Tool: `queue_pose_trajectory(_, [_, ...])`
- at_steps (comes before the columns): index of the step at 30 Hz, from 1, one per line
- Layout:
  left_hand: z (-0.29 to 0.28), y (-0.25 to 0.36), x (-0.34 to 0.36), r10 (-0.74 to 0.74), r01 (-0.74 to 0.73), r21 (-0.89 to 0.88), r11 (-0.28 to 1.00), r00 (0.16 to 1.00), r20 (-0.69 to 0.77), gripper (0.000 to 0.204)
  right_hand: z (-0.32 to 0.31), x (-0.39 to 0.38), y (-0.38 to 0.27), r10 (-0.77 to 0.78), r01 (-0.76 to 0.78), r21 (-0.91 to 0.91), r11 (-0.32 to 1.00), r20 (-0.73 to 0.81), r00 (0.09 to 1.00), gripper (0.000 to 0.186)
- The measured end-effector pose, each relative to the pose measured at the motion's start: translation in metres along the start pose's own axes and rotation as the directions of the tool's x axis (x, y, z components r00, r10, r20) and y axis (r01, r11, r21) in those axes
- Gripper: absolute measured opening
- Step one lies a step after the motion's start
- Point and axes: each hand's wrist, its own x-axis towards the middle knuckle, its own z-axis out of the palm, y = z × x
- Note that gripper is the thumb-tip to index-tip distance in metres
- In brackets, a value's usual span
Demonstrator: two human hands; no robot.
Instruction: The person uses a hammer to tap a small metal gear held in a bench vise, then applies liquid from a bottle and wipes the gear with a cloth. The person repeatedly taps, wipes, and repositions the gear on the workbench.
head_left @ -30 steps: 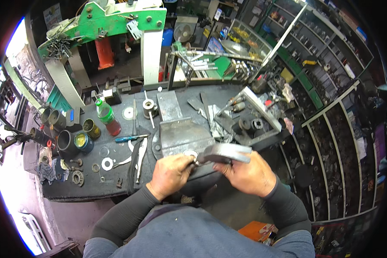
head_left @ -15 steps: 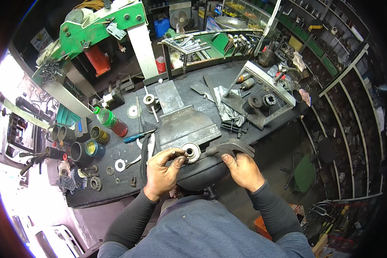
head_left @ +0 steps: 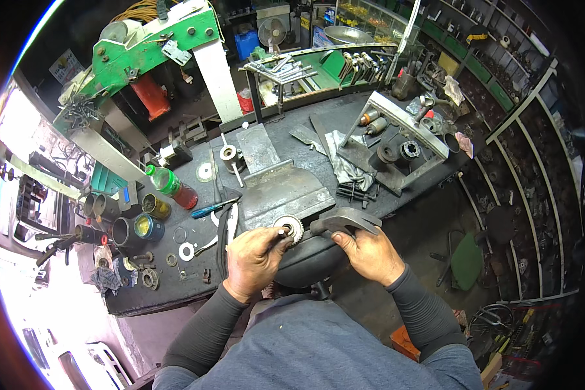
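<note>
1. Pinching metal rod in left hand beside gear, apparently for steadiness
2. Gripping hammer in closed right hand, three o'clock from gear
3. Found gear at six o'clock of vise

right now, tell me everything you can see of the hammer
The hammer is held in the right hand, which hides its handle. The head looks like worn, dark grey metal: a narrower, blunt end points left toward the toothed ring, and a broader, curved part extends right above the fingers. It lies roughly sideways across the picture, near the front of the vise. A small gap shows between it and the ring.
</note>
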Motion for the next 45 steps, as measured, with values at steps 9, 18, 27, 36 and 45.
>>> queue_pose_trajectory(9, [-0.002,-0.006,-0.002,0.067,-0.066,-0.012,0.998,0.997,0.048,0.027,-0.058,0.037,-0.107,-0.300,0.301,-0.033,0.953,0.028,0.954,0.029])
queue_pose_trajectory(18, [-0.008,-0.007,0.004,0.064,-0.060,-0.042,0.997,0.991,0.121,0.025,-0.056,0.048,-0.117,-0.233,0.310,-0.252,0.917,0.295,0.927,0.027])
queue_pose_trajectory(27, [-0.005,-0.015,-0.002,0.065,-0.060,-0.082,0.995,0.996,0.058,0.020,-0.059,0.040,-0.134,-0.473,0.503,-0.364,0.784,0.175,0.864,0.031])
queue_pose_trajectory(36, [-0.001,-0.007,0.004,0.095,-0.094,-0.047,0.995,0.995,0.039,0.020,-0.047,0.044,-0.120,-0.288,0.393,-0.355,0.848,0.313,0.905,0.027])
queue_pose_trajectory(45, [-0.006,-0.010,-0.004,0.071,-0.069,-0.077,0.995,0.997,0.027,0.022,-0.077,0.031,-0.137,-0.538,0.553,-0.556,0.621,0.211,0.816,0.013])
